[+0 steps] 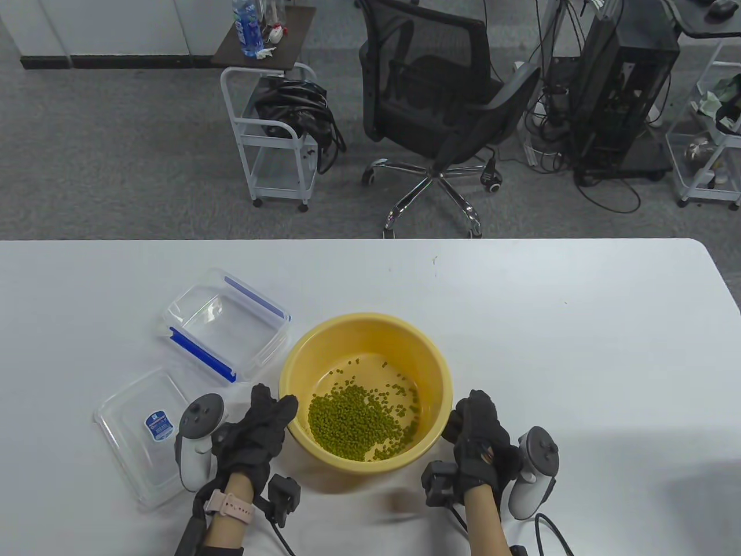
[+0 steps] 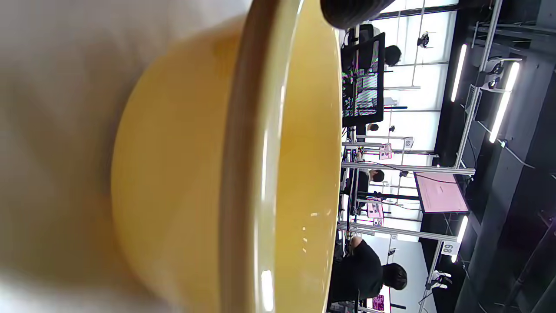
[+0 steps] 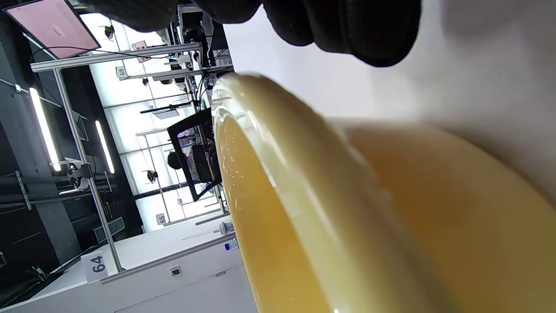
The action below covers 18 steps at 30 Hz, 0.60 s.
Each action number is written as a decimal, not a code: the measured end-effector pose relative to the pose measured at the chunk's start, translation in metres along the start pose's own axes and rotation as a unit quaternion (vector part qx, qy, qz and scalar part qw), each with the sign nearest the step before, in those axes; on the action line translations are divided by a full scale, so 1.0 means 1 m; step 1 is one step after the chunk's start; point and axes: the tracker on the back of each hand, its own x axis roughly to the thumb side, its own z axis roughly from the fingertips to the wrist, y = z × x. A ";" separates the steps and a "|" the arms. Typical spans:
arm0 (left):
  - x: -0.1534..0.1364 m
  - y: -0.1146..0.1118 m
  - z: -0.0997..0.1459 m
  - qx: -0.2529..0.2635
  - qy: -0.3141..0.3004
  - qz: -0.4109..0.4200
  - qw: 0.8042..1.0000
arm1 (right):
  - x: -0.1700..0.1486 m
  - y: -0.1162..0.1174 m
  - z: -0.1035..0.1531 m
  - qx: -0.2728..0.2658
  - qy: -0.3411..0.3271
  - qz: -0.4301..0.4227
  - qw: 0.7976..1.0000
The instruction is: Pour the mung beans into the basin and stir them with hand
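basin [image 1: 370,330] yellow | mung beans [image 1: 353,423] green | hands black gloves | container [image 1: 228,324] clear, blue clips | worktop [image 1: 521,347] white

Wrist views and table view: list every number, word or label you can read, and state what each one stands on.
"64": white tag on a frame post, right wrist view.
"65": tag, same view.
"69": tag, same view.
"89": tag, left wrist view.
Blue sticker on the clear lid: too small to read.
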 end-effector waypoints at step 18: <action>-0.004 -0.021 -0.009 0.077 -0.013 0.040 0.996 | 0.087 0.053 0.042 0.039 -0.261 0.368 0.892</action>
